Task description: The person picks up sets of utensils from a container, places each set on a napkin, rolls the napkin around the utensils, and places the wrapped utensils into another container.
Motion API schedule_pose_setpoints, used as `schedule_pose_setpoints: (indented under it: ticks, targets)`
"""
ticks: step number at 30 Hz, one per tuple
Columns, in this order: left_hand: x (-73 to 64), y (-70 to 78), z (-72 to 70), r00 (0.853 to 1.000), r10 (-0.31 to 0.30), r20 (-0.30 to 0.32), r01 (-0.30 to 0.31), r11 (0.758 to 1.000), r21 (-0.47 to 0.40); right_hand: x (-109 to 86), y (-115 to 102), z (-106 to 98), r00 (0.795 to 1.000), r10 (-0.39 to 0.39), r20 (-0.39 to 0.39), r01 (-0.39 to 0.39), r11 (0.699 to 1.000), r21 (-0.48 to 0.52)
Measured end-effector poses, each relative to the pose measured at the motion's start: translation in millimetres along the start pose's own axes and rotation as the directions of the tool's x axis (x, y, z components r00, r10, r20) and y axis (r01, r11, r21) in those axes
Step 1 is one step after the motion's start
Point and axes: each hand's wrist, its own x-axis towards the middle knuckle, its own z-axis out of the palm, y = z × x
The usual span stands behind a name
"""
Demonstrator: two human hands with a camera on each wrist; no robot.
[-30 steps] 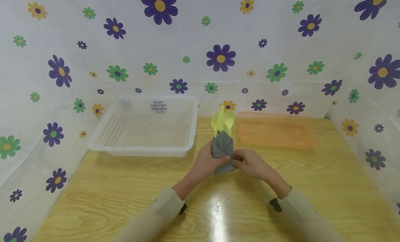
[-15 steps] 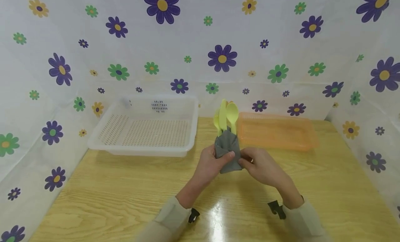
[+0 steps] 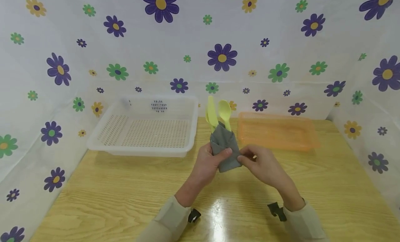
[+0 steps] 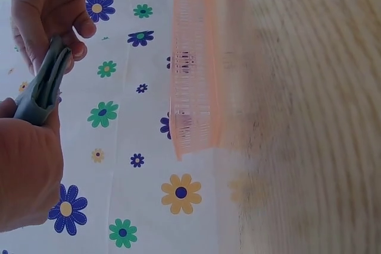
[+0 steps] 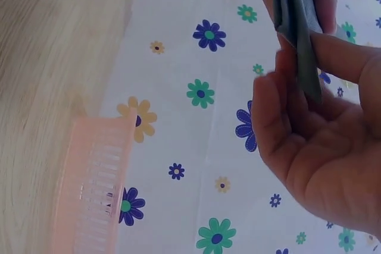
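A folded grey cloth napkin (image 3: 227, 141) forms a pouch held above the table. Out of its top stick a yellow spoon (image 3: 225, 110), a yellow knife (image 3: 211, 111) and, partly hidden behind the knife, another yellow piece whose kind I cannot tell. My left hand (image 3: 206, 165) grips the pouch from the left, thumb across its front. At the lower right edge, my right hand (image 3: 260, 164) pinches the cloth between thumb and fingers. Stacked layers of the napkin (image 5: 297, 28) show edge-on in the right wrist view, and the left wrist view shows the same folds (image 4: 44, 87).
To the left stands a white perforated plastic basket (image 3: 140, 152). A shallow orange basket (image 3: 278, 144) lies at the back right. Both rest on a wooden table (image 3: 125, 200), with a flower-patterned sheet (image 3: 175, 44) behind and at the sides.
The pouch first rose towards me with both hands, then its top tilted left, carrying the yellow cutlery that way. Both hands have kept their hold on the napkin.
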Motion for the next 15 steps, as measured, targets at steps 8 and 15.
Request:
schedule_pose_setpoints:
  ticks: [8,15]
  targets:
    - [0.9,3.2,0.5,0.997,0.013,-0.075,-0.022,0.994,-0.110,-0.3,-2.5,17.6,0.936,-0.130,-0.326,0.040,0.962,-0.269]
    - [0.0,4.6,3.3,0.992,0.056,-0.117,-0.081,0.973,-0.215,0.9,-4.7,36.6,0.801,-0.428,-0.418,0.190,0.845,-0.501]
